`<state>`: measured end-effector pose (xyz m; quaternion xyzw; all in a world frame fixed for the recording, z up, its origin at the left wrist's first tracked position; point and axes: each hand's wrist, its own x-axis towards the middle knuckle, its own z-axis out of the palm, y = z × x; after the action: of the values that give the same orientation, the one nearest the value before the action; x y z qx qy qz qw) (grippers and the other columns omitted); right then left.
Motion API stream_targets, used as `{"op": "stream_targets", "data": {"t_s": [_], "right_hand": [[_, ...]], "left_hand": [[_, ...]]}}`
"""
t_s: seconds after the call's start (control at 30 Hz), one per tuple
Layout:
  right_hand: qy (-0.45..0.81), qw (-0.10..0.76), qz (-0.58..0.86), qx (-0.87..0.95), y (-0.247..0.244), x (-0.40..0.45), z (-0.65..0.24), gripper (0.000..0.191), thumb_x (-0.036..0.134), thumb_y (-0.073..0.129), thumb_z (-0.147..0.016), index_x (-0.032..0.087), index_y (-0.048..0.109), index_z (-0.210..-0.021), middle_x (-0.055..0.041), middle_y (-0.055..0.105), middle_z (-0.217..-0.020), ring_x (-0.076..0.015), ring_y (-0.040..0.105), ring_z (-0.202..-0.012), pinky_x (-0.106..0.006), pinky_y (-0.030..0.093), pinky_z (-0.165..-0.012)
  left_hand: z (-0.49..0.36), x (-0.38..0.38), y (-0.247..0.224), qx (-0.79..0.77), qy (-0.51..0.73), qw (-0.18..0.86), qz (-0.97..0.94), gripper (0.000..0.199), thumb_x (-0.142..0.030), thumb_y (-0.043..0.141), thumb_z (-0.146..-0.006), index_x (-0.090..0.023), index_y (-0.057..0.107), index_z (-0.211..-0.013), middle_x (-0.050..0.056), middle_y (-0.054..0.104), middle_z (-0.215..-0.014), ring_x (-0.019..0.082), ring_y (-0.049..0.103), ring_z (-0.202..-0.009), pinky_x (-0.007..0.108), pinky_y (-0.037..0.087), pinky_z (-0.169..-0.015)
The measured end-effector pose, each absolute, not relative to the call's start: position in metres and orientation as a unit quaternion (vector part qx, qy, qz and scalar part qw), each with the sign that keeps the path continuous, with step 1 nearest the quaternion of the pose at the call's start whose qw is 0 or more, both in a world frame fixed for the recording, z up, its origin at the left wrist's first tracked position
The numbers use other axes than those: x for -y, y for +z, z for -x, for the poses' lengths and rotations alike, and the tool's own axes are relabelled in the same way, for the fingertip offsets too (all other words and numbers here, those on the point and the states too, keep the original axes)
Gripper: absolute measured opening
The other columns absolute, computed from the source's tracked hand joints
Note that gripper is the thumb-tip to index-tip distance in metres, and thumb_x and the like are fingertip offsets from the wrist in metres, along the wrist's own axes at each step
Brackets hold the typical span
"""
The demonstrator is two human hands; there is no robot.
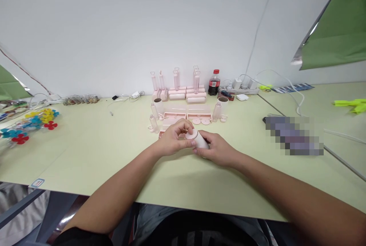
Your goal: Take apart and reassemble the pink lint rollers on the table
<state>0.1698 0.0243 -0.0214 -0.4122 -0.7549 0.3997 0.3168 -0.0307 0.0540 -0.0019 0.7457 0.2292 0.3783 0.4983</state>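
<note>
My right hand (220, 149) is wrapped round a white lint roller roll (202, 142), which is tilted with one end toward my left hand. At that end sits a round pink end cap (191, 134), and the fingers and thumb of my left hand (171, 139) grip its edge. Just beyond my hands lie open pink cases (200, 117), with loose pink discs (205, 121) beside them. Another open case is partly hidden behind my left hand. Two upright rolls (223, 101) and several clear pink handles (217, 111) stand on either side.
Against the wall stand several pink lint rollers (196, 96) with upright handles, beside a cola bottle (214, 83). A power strip (243, 90) with cables is at the back right. Colourful plastic flowers (34, 122) lie left; a blurred-out object (294, 135) lies right.
</note>
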Motion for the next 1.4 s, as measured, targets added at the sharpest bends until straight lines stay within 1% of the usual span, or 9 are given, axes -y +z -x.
{"op": "stream_targets", "data": {"t_s": [0.17,0.37,0.6,0.87,0.93,1.03,1.13,1.27,1.4], "right_hand": [[0.407,0.321,0.403,0.755,-0.02,-0.024,-0.17,0.039,0.029,0.067,-0.079,0.021,0.063,-0.116,-0.0009,0.067,-0.102,-0.019,0.058,-0.088,-0.028,0.043,-0.075],[0.422,0.322,0.422,0.735,-0.018,-0.023,-0.168,0.03,0.03,0.067,-0.078,0.019,0.064,-0.105,0.0005,0.062,-0.088,-0.0155,0.052,-0.075,-0.026,0.039,-0.066],[0.477,0.365,0.408,0.687,-0.019,-0.026,-0.167,0.027,0.038,0.066,-0.08,0.017,0.06,-0.094,0.0016,0.052,-0.077,-0.0131,0.044,-0.068,-0.025,0.033,-0.059],[0.481,0.377,0.423,0.669,-0.02,-0.027,-0.169,0.03,0.044,0.067,-0.079,0.018,0.059,-0.091,0.002,0.049,-0.072,-0.0129,0.043,-0.064,-0.024,0.033,-0.055],[0.462,0.381,0.432,0.674,-0.019,-0.026,-0.169,0.03,0.044,0.067,-0.077,0.018,0.06,-0.091,0.0013,0.051,-0.072,-0.0135,0.044,-0.063,-0.025,0.034,-0.054],[0.418,0.389,0.452,0.685,-0.017,-0.026,-0.171,0.033,0.045,0.069,-0.075,0.018,0.062,-0.093,-0.0003,0.055,-0.075,-0.0149,0.046,-0.067,-0.026,0.036,-0.056],[0.402,0.388,0.473,0.681,-0.016,-0.028,-0.173,0.034,0.046,0.067,-0.076,0.018,0.063,-0.095,-0.0006,0.055,-0.077,-0.0154,0.046,-0.067,-0.027,0.037,-0.058],[0.404,0.386,0.495,0.665,-0.017,-0.029,-0.174,0.037,0.047,0.066,-0.076,0.018,0.061,-0.098,-0.0008,0.055,-0.077,-0.0156,0.047,-0.065,-0.027,0.037,-0.055],[0.433,0.401,0.486,0.645,-0.02,-0.027,-0.172,0.062,0.043,0.066,-0.078,0.022,0.046,-0.133,-0.0016,0.058,-0.086,-0.0162,0.052,-0.068,-0.027,0.041,-0.056]], "left_hand": [[0.031,-0.054,-0.001,-0.243,0.374,0.478,-0.757,0.029,-0.034,0.076,-0.074,-0.019,0.054,-0.084,0.004,0.049,-0.099,0.016,0.051,-0.09,0.03,0.044,-0.079],[0.031,-0.054,-0.004,-0.243,0.379,0.467,-0.761,0.029,-0.032,0.076,-0.075,-0.02,0.054,-0.089,0.004,0.049,-0.104,0.017,0.051,-0.097,0.03,0.045,-0.082],[0.032,-0.052,-0.009,-0.296,0.426,0.393,-0.759,0.057,-0.033,0.078,-0.073,-0.029,0.046,-0.119,0.007,0.043,-0.123,0.02,0.049,-0.109,0.034,0.047,-0.087],[0.025,-0.046,-0.011,-0.333,0.543,0.284,-0.717,0.074,-0.036,0.077,-0.073,-0.031,0.033,-0.132,0.004,0.045,-0.107,0.013,0.045,-0.082,0.024,0.046,-0.066],[0.025,-0.044,-0.008,-0.328,0.501,0.278,-0.751,0.067,-0.035,0.077,-0.072,-0.029,0.041,-0.128,0.005,0.05,-0.106,0.012,0.046,-0.075,0.023,0.044,-0.061],[0.027,-0.045,-0.001,-0.294,0.4,0.275,-0.823,0.039,-0.033,0.073,-0.075,-0.024,0.058,-0.11,0.005,0.057,-0.103,0.01,0.044,-0.064,0.024,0.041,-0.056],[0.036,-0.049,0.009,-0.31,0.417,0.241,-0.82,0.029,-0.027,0.065,-0.077,-0.021,0.061,-0.106,0.005,0.061,-0.1,0.01,0.046,-0.062,0.025,0.04,-0.057],[0.056,-0.055,0.026,-0.458,0.347,0.22,-0.788,0.017,-0.022,0.051,-0.077,-0.02,0.064,-0.087,0.0,0.059,-0.069,0.012,0.046,-0.053,0.027,0.036,-0.054],[0.067,-0.056,0.033,-0.563,0.104,0.2,-0.795,0.016,-0.023,0.051,-0.074,-0.02,0.057,-0.059,0.002,0.058,-0.057,0.016,0.047,-0.049,0.029,0.03,-0.051]]}}
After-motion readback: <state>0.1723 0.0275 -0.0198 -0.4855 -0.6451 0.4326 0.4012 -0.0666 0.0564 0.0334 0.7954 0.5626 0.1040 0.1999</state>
